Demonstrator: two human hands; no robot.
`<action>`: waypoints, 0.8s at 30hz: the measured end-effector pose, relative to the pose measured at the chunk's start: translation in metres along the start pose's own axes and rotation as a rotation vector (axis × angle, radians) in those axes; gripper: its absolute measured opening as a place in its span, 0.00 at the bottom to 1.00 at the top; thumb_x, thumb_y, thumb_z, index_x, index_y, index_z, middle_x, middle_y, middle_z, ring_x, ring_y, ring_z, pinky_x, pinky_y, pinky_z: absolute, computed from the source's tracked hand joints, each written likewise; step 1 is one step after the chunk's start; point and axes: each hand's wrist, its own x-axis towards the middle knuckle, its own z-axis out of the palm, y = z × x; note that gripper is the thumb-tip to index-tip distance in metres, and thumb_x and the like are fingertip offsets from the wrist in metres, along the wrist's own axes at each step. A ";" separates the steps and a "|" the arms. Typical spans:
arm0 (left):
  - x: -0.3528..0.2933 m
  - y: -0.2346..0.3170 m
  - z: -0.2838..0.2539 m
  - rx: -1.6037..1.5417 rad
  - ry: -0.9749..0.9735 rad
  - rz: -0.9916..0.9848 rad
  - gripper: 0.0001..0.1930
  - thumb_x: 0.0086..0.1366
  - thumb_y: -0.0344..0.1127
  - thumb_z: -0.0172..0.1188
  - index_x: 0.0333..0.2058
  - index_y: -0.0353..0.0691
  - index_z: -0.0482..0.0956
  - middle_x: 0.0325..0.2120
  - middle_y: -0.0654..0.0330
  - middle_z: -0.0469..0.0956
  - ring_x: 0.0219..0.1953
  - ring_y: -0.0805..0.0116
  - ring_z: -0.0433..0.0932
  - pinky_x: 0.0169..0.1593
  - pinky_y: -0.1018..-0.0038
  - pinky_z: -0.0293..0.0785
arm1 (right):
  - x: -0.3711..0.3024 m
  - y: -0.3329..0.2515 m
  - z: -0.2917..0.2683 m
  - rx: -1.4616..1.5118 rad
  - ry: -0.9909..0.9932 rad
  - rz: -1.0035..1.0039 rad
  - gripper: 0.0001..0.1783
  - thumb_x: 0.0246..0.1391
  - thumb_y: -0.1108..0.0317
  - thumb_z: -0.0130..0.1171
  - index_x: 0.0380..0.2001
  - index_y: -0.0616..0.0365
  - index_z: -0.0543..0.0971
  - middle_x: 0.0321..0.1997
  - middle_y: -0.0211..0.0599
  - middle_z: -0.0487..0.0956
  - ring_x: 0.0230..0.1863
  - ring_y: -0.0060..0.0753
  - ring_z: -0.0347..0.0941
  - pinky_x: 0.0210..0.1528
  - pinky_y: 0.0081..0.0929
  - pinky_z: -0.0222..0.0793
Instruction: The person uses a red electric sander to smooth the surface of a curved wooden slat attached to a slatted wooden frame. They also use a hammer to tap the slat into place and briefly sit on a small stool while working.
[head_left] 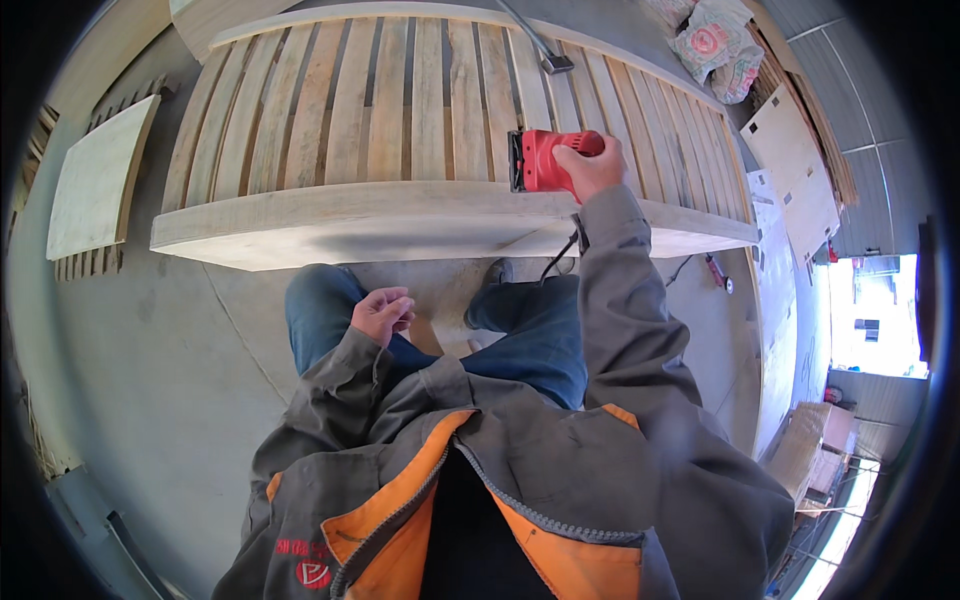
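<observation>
My right hand [596, 170] is wrapped round a red power sander [552, 158] with a black front plate. The sander rests at the near edge of a slatted wooden frame [340, 212], over the front rail and slat ends. A black cord [560, 258] hangs below my right wrist. Close to my left knee, my left hand [383, 315] is held with its fingers loosely curled and slightly apart, nothing visible in them. The pale slats [383, 110] run away from me in a row. The sander's underside is hidden.
A grey rod with a black block end [556, 64] lies on the slats' far side. A pale panel [98, 180] stands at left. On the floor at right lies a red-and-black hand tool [718, 272]. White sacks [716, 48] and boards [795, 170] line the right side.
</observation>
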 end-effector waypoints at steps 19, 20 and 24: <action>0.041 0.162 0.117 0.337 -0.203 0.387 0.20 0.69 0.31 0.61 0.56 0.29 0.73 0.45 0.54 0.81 0.45 0.71 0.79 0.52 0.75 0.76 | 0.050 -0.034 0.058 -0.268 -0.278 0.099 0.48 0.40 0.45 0.72 0.60 0.63 0.67 0.63 0.52 0.68 0.61 0.51 0.72 0.61 0.39 0.72; 0.044 0.163 0.125 0.341 -0.209 0.386 0.20 0.69 0.31 0.61 0.56 0.29 0.73 0.45 0.54 0.81 0.45 0.71 0.79 0.52 0.75 0.76 | 0.049 -0.032 0.057 -0.255 -0.270 0.106 0.48 0.40 0.45 0.72 0.60 0.62 0.68 0.63 0.52 0.68 0.61 0.51 0.71 0.61 0.39 0.72; 0.052 0.155 0.132 0.333 -0.220 0.340 0.20 0.69 0.31 0.61 0.56 0.29 0.73 0.45 0.55 0.81 0.46 0.72 0.78 0.52 0.75 0.76 | 0.053 -0.033 0.052 -0.305 -0.327 0.048 0.44 0.41 0.46 0.71 0.59 0.56 0.69 0.62 0.50 0.69 0.62 0.50 0.71 0.61 0.40 0.71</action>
